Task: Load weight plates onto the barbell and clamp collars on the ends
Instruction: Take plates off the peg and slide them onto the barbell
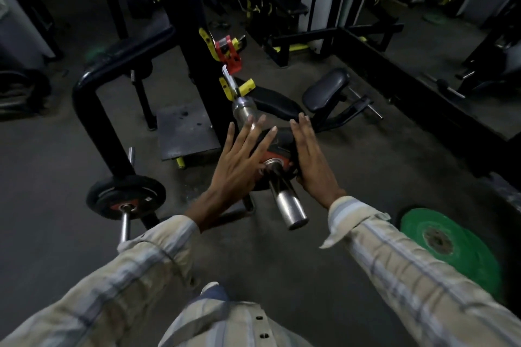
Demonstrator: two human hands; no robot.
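In a dim gym, a black rack (180, 45) holds a barbell (284, 194) on yellow hooks, its chrome sleeve end pointing toward the camera. A green bumper plate (451, 251) lies flat on the floor (352, 166) to the right, well apart from the bar, and a black plate on a storage peg (125, 198) sits low at the left. A small black weight plate (277, 153) with a red centre rides on the sleeve, partway up from the tip, between the person's two hands. The left hand (239, 160) is spread wide, fingers straight, palm against the plate's left side; the right hand (311, 159) lies flat with fingers together along its right edge (neither curls round anything). A red collar (229, 55) hangs high on the rack, just beside the upper hook, not yet on the bar.

The step in hand appears to be seating the plate. Done well, both palms would push evenly so the plate stays square to the sleeve and slides without binding until it meets the inner shoulder; fingers are best kept off the plate's inner face to avoid a pinch. Then comes the collar.
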